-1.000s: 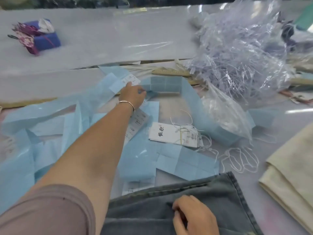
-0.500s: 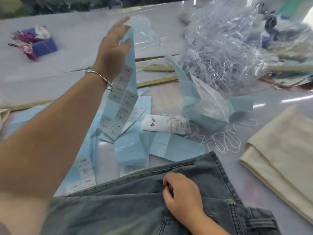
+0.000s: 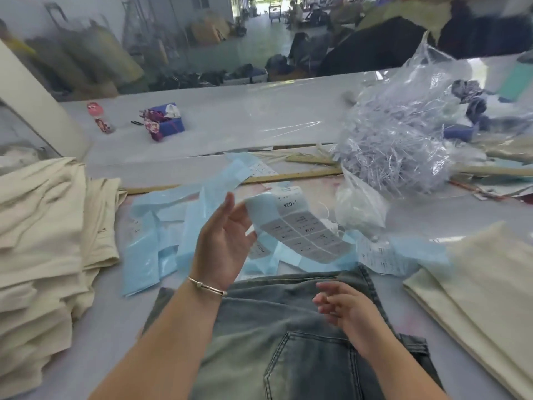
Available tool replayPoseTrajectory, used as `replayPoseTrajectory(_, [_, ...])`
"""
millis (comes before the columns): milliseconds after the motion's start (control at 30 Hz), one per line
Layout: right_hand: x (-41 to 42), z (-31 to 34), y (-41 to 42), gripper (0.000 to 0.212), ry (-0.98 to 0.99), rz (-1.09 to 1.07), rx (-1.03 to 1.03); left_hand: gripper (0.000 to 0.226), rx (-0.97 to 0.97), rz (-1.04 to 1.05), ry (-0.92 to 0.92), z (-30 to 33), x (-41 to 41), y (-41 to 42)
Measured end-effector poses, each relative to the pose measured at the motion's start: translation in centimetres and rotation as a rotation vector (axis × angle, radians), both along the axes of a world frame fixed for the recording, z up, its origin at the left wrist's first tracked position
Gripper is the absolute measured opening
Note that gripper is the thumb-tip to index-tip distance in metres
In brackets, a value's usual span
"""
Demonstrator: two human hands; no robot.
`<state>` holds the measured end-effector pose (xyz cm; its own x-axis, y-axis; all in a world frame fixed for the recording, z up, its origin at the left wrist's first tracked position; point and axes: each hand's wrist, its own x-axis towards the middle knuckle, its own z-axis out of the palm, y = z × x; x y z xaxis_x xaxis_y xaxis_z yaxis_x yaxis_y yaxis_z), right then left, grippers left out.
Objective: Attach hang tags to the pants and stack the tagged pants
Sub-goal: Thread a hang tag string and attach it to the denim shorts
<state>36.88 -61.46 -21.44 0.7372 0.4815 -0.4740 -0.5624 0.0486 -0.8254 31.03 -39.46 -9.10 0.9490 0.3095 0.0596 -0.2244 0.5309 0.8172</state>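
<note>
Grey-blue jeans (image 3: 274,342) lie flat in front of me, a back pocket facing up. My left hand (image 3: 225,246) is raised above their waistband and pinches the edge of a blue-backed sheet of printed size labels (image 3: 300,229), which curls away to the right. My right hand (image 3: 346,310) hovers just over the jeans with its fingers loosely spread, holding nothing. White hang tags with strings (image 3: 331,223) lie behind the sheet, mostly hidden.
A tall stack of cream pants (image 3: 37,241) sits at the left and more cream pants (image 3: 476,287) at the right. Blue backing strips (image 3: 153,243) litter the table. A big clear bag of plastic fasteners (image 3: 403,145), a wooden ruler (image 3: 288,177) and a purple bundle (image 3: 165,122) lie farther back.
My left hand picked up the label sheet from the table, lifted it high, then brought it down over the jeans. My right hand has come off the jeans and opened.
</note>
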Motion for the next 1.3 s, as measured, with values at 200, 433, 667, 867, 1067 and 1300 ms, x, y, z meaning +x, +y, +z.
replayPoseTrajectory(200, [-2.7,4.3,-1.6,0.028,-0.176,0.047,-0.064,0.024,0.157,0.120,0.009,0.5,-3.5,-3.8])
replayPoseTrajectory(433, [-5.3,12.5,-3.4,0.012,-0.787,-0.451,-0.076,0.022,0.337,0.190,-0.007,1.4,-6.1,-7.6])
replayPoseTrajectory(667, [-7.3,16.6,-4.0,0.040,-0.561,0.018,-0.028,0.006,0.411,0.170,-0.018,1.2,-8.3,-10.5])
replayPoseTrajectory(867, [-7.7,17.4,-4.3,0.015,-0.473,-0.036,0.153,0.013,0.437,0.248,0.039,1.7,-9.5,-11.4])
replayPoseTrajectory(1067, [-7.5,17.8,-4.1,0.017,-0.515,-0.042,0.151,0.012,0.468,0.285,0.056,1.9,-10.0,-11.3])
replayPoseTrajectory(1300, [-6.9,15.6,-3.7,0.006,-0.520,0.128,0.157,0.025,0.397,-0.045,0.078,-0.9,-10.0,-11.2])
